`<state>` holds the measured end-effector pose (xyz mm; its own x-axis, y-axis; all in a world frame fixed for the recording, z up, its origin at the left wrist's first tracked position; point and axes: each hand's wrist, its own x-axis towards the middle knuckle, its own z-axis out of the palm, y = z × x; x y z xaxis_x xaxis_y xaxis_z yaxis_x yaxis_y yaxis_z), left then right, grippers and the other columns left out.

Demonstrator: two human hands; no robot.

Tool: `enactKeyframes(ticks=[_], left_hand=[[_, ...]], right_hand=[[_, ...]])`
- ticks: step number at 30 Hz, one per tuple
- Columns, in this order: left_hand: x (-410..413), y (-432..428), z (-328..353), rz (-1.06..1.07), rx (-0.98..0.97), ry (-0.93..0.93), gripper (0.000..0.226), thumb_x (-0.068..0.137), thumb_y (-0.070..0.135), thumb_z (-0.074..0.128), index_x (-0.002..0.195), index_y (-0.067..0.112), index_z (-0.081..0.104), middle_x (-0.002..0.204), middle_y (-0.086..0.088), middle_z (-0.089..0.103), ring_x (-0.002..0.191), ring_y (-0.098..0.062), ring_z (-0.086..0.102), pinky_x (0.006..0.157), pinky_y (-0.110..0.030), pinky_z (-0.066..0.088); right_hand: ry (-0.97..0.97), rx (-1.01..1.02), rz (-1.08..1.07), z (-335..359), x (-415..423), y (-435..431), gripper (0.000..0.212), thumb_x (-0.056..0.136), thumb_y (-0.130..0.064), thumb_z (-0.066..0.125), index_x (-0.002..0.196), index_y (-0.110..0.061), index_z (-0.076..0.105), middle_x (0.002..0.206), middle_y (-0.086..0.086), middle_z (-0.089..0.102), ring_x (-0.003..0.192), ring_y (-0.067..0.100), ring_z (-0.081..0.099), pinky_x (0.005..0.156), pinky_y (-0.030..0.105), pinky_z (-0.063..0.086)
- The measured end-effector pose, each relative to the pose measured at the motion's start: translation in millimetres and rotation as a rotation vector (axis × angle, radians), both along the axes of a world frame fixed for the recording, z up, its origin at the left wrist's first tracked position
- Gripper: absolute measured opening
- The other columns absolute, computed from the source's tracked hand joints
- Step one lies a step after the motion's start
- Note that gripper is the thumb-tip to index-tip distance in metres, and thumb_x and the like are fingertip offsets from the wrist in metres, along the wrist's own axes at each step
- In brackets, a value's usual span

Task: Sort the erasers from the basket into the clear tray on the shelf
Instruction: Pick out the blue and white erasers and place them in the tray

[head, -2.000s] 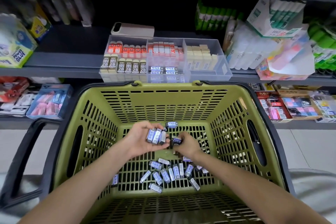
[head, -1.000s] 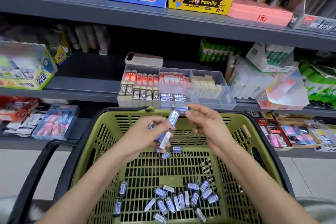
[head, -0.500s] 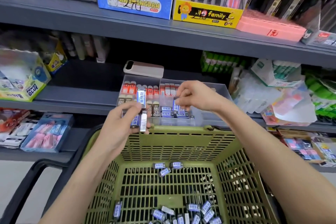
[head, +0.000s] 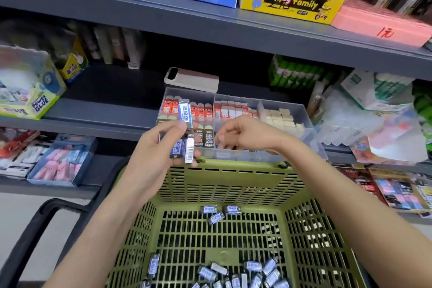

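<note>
left hand (head: 156,154) gripping erasers (head: 185,113), right hand (head: 247,134) in clear tray (head: 312,140), basket (head: 224,184) below

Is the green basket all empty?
No, lots of erasers lie on the floor of the basket.

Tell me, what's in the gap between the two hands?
In the head view, brown 2B erasers stand between the left hand, which grips blue erasers, and the right hand. They sit in the clear tray's left part.
</note>
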<state>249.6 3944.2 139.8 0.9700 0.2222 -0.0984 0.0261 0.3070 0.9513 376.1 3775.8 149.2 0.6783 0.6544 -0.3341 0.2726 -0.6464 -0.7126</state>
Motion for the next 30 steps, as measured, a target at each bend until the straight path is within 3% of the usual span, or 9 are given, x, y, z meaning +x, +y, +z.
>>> enactKeyframes(ticks=[3, 7, 11, 15, 18, 22, 24, 26, 30], left_hand=[[-0.8, 0.5, -0.3, -0.005, -0.001, 0.001, 0.022, 0.080, 0.037, 0.057, 0.080, 0.026, 0.077, 0.080, -0.003, 0.071, 0.062, -0.018, 0.066, 0.051, -0.027, 0.053], [-0.8, -1.0, -1.8, -0.022, 0.005, -0.001, 0.033, 0.071, 0.044, 0.062, 0.089, 0.020, 0.073, 0.083, -0.008, 0.070, 0.062, -0.019, 0.066, 0.051, -0.028, 0.053], [-1.5, -1.4, -3.4, -0.087, 0.060, -0.023, 0.041, 0.076, 0.043, 0.061, 0.101, 0.011, 0.068, 0.078, -0.007, 0.068, 0.060, -0.018, 0.064, 0.049, -0.026, 0.051], [-2.9, -1.4, -3.5, -0.186, 0.092, -0.024, 0.036, 0.080, 0.042, 0.059, 0.099, 0.013, 0.070, 0.077, -0.007, 0.067, 0.059, -0.018, 0.062, 0.049, -0.026, 0.050], [-4.8, -6.9, -5.3, -0.225, 0.082, -0.029, 0.029, 0.080, 0.043, 0.059, 0.093, 0.020, 0.071, 0.079, -0.008, 0.068, 0.059, -0.018, 0.063, 0.050, -0.027, 0.050], [-4.9, -15.1, -9.8, -0.222, -0.145, -0.008, 0.028, 0.076, 0.039, 0.068, 0.097, 0.022, 0.074, 0.084, -0.008, 0.070, 0.072, -0.014, 0.064, 0.056, -0.023, 0.050], [-3.8, -14.0, -12.6, -0.220, -0.276, -0.005, 0.026, 0.074, 0.023, 0.074, 0.100, 0.018, 0.073, 0.087, -0.009, 0.069, 0.077, -0.016, 0.064, 0.059, -0.023, 0.051], [-2.6, -11.1, -14.6, -0.199, -0.371, -0.005, 0.031, 0.073, 0.007, 0.069, 0.103, 0.014, 0.072, 0.089, -0.012, 0.069, 0.078, -0.019, 0.066, 0.060, -0.024, 0.051], [-1.3, -6.6, -12.2, -0.081, -0.376, 0.018, 0.037, 0.074, 0.011, 0.064, 0.111, 0.010, 0.060, 0.095, -0.014, 0.073, 0.078, -0.023, 0.071, 0.049, -0.021, 0.051]], right_hand=[[0.049, 0.055, -0.079, -0.4, -4.0, -5.3, 0.021, 0.100, -0.016, 0.043, 0.098, -0.018, 0.063, 0.088, 0.000, 0.070, 0.077, 0.008, 0.064, 0.069, 0.023, 0.052], [-0.015, 0.035, -0.118, -0.7, -11.2, -8.8, 0.022, 0.101, -0.016, 0.038, 0.098, -0.018, 0.059, 0.090, 0.005, 0.070, 0.072, 0.007, 0.061, 0.058, 0.009, 0.044], [-0.218, 0.201, -0.195, 8.2, -20.9, -6.4, 0.022, 0.098, -0.022, 0.046, 0.091, -0.012, 0.065, 0.083, 0.006, 0.071, 0.069, 0.008, 0.059, 0.061, 0.017, 0.044], [-0.038, 0.429, -0.096, 27.7, -40.7, 7.4, 0.011, 0.093, -0.028, 0.055, 0.090, -0.028, 0.065, 0.075, -0.015, 0.066, 0.068, -0.003, 0.054, 0.057, 0.013, 0.042], [-0.055, 0.434, -0.067, 27.8, -50.6, 14.7, 0.011, 0.090, -0.021, 0.060, 0.085, -0.013, 0.065, 0.077, -0.008, 0.061, 0.070, 0.001, 0.051, 0.063, 0.012, 0.041], [0.113, 0.634, -0.255, 34.9, -37.8, -0.4, 0.010, 0.092, -0.006, 0.055, 0.083, -0.009, 0.060, 0.073, 0.001, 0.063, 0.065, 0.009, 0.061, 0.062, 0.019, 0.052], [0.070, 0.550, -0.320, 37.1, -22.8, -14.0, 0.004, 0.089, -0.002, 0.058, 0.091, -0.006, 0.058, 0.068, 0.004, 0.062, 0.056, 0.008, 0.061, 0.059, 0.019, 0.052], [-0.004, 0.355, -0.330, 32.1, -13.2, -21.4, 0.019, 0.083, -0.001, 0.066, 0.099, -0.005, 0.056, 0.061, 0.004, 0.063, 0.047, 0.007, 0.058, 0.052, 0.018, 0.050], [-0.179, -0.055, -0.188, 19.2, -8.4, -12.1, 0.008, 0.079, -0.007, 0.073, 0.082, -0.005, 0.066, 0.058, 0.000, 0.063, 0.044, 0.003, 0.055, 0.055, 0.024, 0.050]])
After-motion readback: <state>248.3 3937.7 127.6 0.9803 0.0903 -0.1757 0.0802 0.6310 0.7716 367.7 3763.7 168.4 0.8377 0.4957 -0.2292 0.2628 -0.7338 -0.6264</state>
